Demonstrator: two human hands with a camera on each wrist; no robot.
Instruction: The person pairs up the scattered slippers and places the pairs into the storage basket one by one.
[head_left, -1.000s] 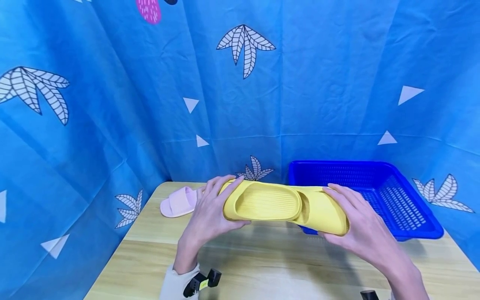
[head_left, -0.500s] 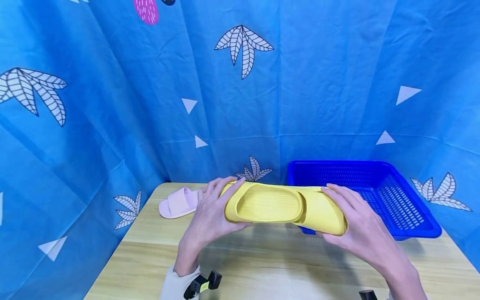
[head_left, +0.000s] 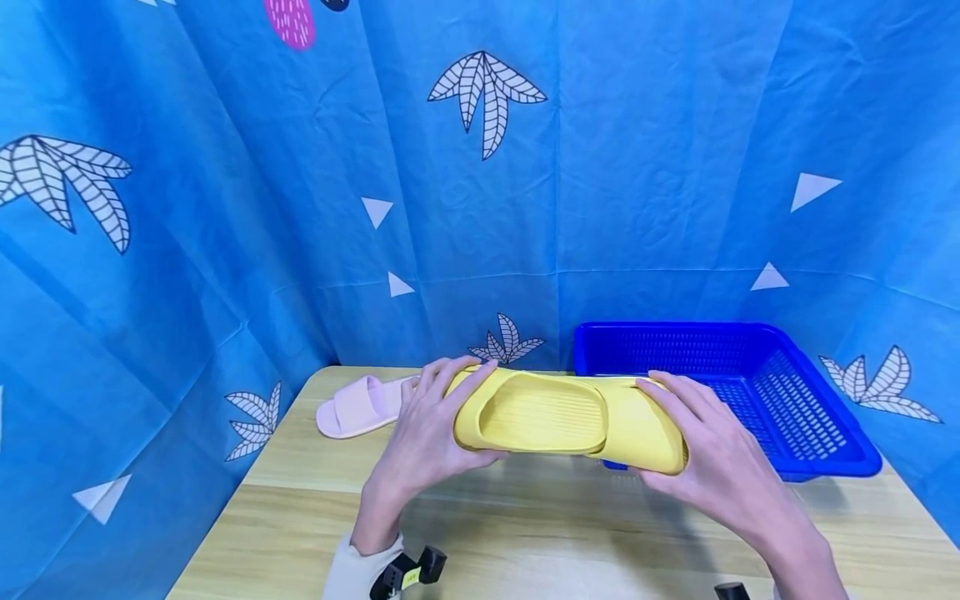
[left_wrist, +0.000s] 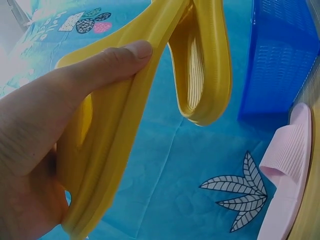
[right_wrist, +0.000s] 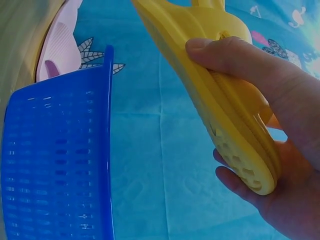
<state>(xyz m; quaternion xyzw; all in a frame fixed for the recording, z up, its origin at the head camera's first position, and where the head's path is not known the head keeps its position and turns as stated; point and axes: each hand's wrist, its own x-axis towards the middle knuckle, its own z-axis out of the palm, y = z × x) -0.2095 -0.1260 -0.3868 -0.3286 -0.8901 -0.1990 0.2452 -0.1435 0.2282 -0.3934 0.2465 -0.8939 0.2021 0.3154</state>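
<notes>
Plainly, open room between 2 yellow slippers (head_left: 543, 412) and basket rim (right_wrist: 107, 140)

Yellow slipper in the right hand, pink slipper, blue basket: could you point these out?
Yellow slipper (right_wrist: 215, 107), right wrist view: side of the sole.
Pink slipper (head_left: 356, 405), head view: on its strap.
Blue basket (right_wrist: 57, 157), right wrist view: on its side wall.

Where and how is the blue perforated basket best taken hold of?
By its rim, probably one hand at each side, coming from above and curling fingers underneath. The blue perforated basket widens upward, its rim raised off the table; in the head view, the yellow slippers and right hand hide its near left part.
</notes>
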